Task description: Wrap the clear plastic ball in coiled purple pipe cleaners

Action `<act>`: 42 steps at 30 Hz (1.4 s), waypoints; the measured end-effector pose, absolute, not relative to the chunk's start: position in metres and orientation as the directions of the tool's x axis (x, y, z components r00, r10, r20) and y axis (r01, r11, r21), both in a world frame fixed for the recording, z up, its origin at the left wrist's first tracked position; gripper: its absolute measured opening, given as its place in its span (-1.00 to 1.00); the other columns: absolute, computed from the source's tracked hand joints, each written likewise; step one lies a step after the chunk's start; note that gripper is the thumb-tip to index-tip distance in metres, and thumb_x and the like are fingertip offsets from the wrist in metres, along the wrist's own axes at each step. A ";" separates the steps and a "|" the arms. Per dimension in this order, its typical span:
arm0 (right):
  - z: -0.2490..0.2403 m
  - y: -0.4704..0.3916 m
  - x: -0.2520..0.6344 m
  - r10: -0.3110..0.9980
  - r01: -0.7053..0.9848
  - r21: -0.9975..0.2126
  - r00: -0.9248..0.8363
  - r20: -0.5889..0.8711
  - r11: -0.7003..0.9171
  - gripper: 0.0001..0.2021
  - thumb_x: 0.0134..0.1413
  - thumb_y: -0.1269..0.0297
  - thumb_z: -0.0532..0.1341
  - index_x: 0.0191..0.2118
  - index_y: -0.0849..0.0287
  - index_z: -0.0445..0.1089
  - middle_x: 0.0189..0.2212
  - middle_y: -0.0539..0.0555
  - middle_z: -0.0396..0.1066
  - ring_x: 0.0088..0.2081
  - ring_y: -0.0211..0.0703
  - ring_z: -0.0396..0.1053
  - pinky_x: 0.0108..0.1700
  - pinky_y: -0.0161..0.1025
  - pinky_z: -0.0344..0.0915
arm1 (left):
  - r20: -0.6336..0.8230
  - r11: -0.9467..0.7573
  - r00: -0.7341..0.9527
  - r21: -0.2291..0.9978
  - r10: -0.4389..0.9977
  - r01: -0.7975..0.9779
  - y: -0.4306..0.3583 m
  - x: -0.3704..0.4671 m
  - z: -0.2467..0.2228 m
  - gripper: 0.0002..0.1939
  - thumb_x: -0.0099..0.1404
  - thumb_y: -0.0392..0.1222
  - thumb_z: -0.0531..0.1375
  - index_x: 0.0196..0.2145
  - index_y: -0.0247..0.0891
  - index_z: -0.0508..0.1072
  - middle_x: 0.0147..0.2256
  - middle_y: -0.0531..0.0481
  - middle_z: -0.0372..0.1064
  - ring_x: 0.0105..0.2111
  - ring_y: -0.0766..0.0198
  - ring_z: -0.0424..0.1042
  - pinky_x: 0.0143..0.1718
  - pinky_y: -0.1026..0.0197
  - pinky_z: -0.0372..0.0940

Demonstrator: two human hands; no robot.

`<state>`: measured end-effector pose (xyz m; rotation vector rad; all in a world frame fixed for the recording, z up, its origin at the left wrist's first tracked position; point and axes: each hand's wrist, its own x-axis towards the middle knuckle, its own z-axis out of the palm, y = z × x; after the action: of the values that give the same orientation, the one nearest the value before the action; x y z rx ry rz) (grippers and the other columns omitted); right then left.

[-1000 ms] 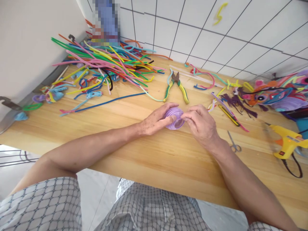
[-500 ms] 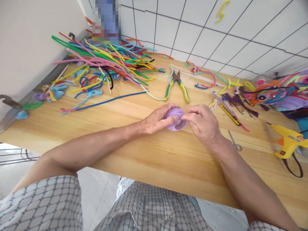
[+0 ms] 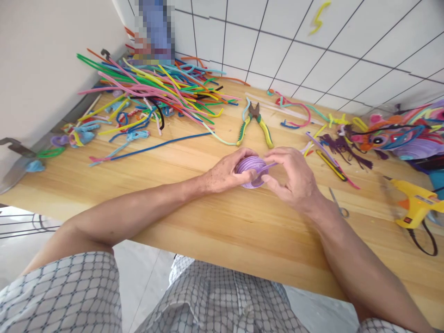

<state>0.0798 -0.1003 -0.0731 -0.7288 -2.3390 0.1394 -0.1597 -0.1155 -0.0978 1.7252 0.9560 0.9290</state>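
My left hand point(image 3: 227, 172) is closed around a purple coil point(image 3: 252, 165) wound from pipe cleaner, with the thumb pressed on its near side. The coil is hollow and its opening faces right. A loose purple strand end point(image 3: 270, 166) sticks out of it toward my right hand point(image 3: 294, 178). That hand's thumb and forefinger are spread apart. Its thumb tip reaches the coil's right rim, and the forefinger is close to the strand; whether it touches is unclear. Beyond the coil lie pliers point(image 3: 255, 121) with yellow and green handles.
A heap of colourful pipe cleaners point(image 3: 163, 88) covers the back left. To the right lie a yellow cutter knife point(image 3: 331, 165), small scissors point(image 3: 338, 203), a yellow glue gun point(image 3: 416, 199) and a colourful pipe-cleaner figure point(image 3: 398, 134). A tiled wall point(image 3: 284, 41) stands behind the wooden table point(image 3: 215, 222).
The right thumb and forefinger have moved from a pinch at the coil's rim to spread apart, and the strand end now shows between them. The left hand still holds the coil.
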 end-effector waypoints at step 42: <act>-0.122 -0.125 0.058 0.719 0.626 -0.429 -0.327 0.613 0.651 -0.39 0.13 -0.05 0.46 0.18 0.08 0.31 -0.11 0.19 0.59 -0.16 0.12 0.60 -0.14 0.06 0.59 | 0.253 -0.293 0.343 0.954 0.905 0.070 -0.119 -0.160 -0.106 -0.42 0.45 0.23 0.21 0.20 -0.22 0.30 0.13 -0.21 0.45 0.12 0.02 0.49 0.23 -0.04 0.41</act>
<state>0.0584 -0.1246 -0.1222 -1.0439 -2.0494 0.1435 -0.1599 -0.1194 -0.1062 1.6428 0.8896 1.0861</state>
